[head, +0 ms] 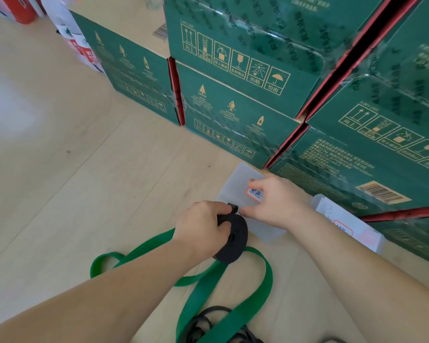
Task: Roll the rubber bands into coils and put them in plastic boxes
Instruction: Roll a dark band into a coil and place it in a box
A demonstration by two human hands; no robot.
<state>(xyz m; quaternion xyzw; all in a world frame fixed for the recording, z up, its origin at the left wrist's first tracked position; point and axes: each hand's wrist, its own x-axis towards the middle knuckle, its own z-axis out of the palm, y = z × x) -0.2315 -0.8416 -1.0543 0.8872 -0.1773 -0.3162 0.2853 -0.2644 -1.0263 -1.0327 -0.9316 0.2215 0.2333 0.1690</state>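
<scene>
Green cartons (245, 78) wall off the far side of the translucent plastic box (235, 184); a second plastic box (342, 219) sits just right. Left of it, wooden floor (97, 181) lies open. At its near side, a black coil (234, 233), green band (263, 280) and thin black bands (201, 323) crowd in.

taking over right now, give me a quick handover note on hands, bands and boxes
Left hand: grips the rolled black coil, right beside the box.
Right hand: holds the labelled plastic box on the floor; I cannot tell whether its lid is open.
Second plastic box: lies to the right, against the cartons.
Done: one black band coiled, not yet boxed.
Left: box the coil, then roll and box the green band lying loose on the floor and the thin black bands nearest you.
</scene>
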